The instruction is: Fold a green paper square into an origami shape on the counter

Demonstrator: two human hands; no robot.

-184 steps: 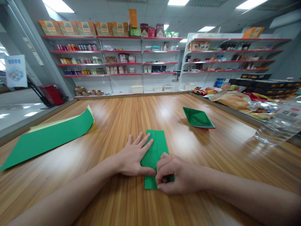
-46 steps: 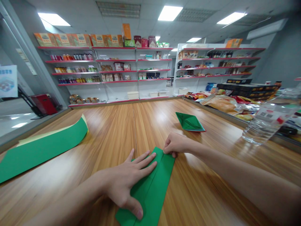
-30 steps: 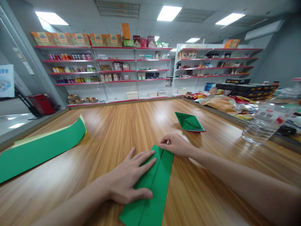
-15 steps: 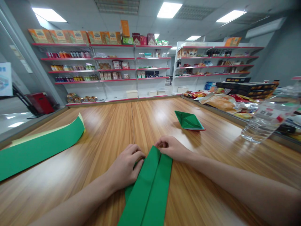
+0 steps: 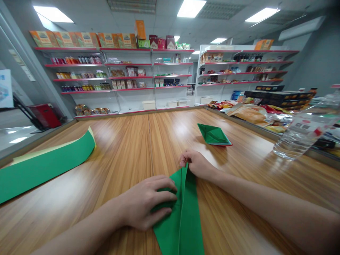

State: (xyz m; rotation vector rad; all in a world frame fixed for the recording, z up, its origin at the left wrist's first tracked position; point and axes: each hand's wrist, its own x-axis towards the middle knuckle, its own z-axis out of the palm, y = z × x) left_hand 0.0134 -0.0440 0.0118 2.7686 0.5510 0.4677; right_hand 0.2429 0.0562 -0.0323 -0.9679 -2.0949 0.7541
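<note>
Our left hand (image 5: 151, 202) lies palm down on the left half of the folded green paper (image 5: 190, 216), fingers bent and parted, pressing rather than clenched. Our right hand (image 5: 198, 163) is at the far end of that paper, thumb and fingers curled together, pinching the tip of a flap that stands up along its middle. The paper lies on a wood-grained table (image 5: 127, 152); its near end runs out of view below us.

Well to the left of the folded green paper is a long green sheet (image 5: 50, 170) with yellow showing behind it, its end nearer us curling upward. Beyond the paper and to its right rests a green folded paper shape (image 5: 215, 135), with red and pale blue edges underneath. Farther right of the paper stands a clear plastic bottle (image 5: 305, 132) with a label.

Past these, beyond the paper to the right, we see a heap of snack packets (image 5: 249, 113) and stacked black boxes (image 5: 281, 100). Straight beyond the paper, farthest off, are white shelves with red edges (image 5: 135, 101), topped by orange cartons (image 5: 87, 39).
</note>
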